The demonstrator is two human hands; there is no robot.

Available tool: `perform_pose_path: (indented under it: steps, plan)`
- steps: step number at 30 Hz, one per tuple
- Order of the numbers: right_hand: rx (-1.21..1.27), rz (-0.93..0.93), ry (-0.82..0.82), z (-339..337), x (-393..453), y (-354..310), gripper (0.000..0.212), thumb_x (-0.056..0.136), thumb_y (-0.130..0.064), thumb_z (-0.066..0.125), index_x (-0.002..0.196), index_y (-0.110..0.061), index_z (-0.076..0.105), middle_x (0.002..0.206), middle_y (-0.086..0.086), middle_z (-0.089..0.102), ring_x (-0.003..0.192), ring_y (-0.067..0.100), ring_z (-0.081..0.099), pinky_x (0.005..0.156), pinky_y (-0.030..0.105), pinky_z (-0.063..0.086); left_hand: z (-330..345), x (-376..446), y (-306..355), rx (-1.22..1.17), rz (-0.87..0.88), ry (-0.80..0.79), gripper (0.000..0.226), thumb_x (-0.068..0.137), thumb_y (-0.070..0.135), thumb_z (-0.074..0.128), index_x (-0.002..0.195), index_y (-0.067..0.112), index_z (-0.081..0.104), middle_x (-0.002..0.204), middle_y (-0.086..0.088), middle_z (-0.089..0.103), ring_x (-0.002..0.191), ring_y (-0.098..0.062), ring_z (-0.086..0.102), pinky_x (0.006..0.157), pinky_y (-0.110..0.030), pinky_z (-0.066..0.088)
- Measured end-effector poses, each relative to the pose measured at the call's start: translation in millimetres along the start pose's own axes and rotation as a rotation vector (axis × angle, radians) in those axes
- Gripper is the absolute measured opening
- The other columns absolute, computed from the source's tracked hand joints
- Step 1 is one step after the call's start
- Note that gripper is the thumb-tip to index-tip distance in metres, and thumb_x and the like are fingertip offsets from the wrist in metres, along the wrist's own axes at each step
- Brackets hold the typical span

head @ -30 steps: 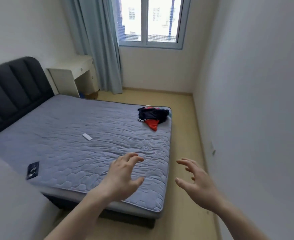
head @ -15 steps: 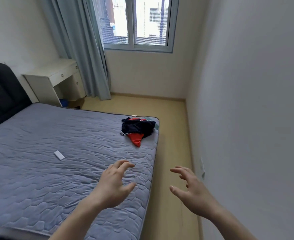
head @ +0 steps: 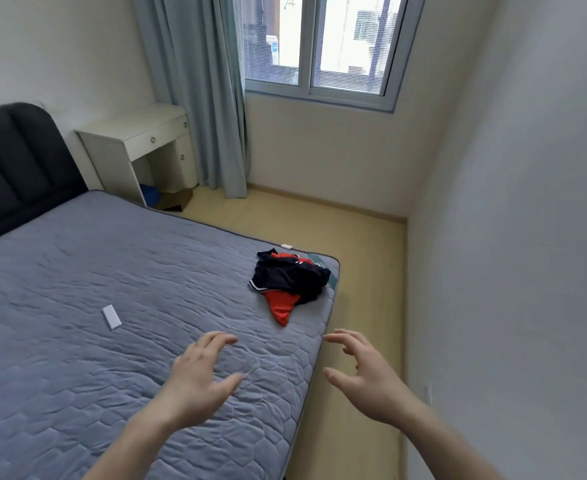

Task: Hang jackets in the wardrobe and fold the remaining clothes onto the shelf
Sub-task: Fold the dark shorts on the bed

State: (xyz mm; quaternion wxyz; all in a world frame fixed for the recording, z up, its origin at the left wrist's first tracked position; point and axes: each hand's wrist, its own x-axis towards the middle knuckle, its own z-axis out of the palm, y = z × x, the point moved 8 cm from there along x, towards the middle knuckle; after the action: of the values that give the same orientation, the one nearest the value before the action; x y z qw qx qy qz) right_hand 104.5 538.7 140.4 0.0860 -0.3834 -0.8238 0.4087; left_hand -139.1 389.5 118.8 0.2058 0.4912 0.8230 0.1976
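Observation:
A crumpled heap of dark navy and red clothes (head: 290,284) lies on the far right corner of the grey quilted bed (head: 119,292). My left hand (head: 200,375) hovers over the mattress, short of the heap, with its fingers spread and loosely bent, holding nothing. My right hand (head: 364,372) hangs past the bed's right edge, over the floor, fingers also spread and empty. Both hands point toward the clothes. No wardrobe or shelf is in view.
A small white flat object (head: 111,317) lies on the mattress to the left. A black padded headboard (head: 18,161) stands far left, a white desk (head: 139,147) and grey curtain (head: 198,91) behind. A narrow strip of wooden floor (head: 364,271) runs between bed and right wall.
The view has moved forward along the bed, and the clothes heap is now nearer. Both hands stay raised and empty. The dark phone at the bed's near left has left the view.

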Motion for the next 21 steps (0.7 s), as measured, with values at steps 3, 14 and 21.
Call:
perform_pose_path:
  steps: [3, 14, 21]
  plan:
    - [-0.03, 0.047, -0.018, -15, 63, 19, 0.048, 0.094, -0.038, 0.068, 0.139, -0.04, 0.05, 0.148, -0.025, 0.035, 0.133, 0.0, 0.042, 0.11, 0.024, 0.038, 4, 68, -9, -0.013, -0.029, -0.007, 0.056, 0.088, 0.048, 0.067, 0.14, 0.041, 0.045, 0.143, 0.021, 0.039, 0.132, -0.012, 0.044, 0.111, -0.035, 0.035]
    - [0.021, 0.209, -0.067, -31, 254, 89, 0.041, 0.095, -0.032, 0.067, 0.132, -0.041, 0.051, 0.143, -0.019, 0.042, 0.126, 0.007, 0.048, 0.098, 0.023, 0.041, 22, 268, -19, -0.064, -0.083, -0.123, 0.052, 0.09, 0.049, 0.064, 0.138, 0.039, 0.047, 0.145, 0.019, 0.039, 0.134, -0.013, 0.043, 0.11, -0.036, 0.035]
    - [-0.042, 0.284, -0.198, -22, 386, 165, 0.041, 0.093, -0.028, 0.065, 0.13, -0.038, 0.051, 0.145, -0.013, 0.041, 0.1, -0.006, 0.052, 0.068, 0.01, 0.044, 52, 341, -55, -0.138, -0.242, -0.131, 0.051, 0.087, 0.047, 0.063, 0.135, 0.038, 0.05, 0.139, 0.022, 0.038, 0.129, -0.011, 0.045, 0.11, -0.031, 0.036]
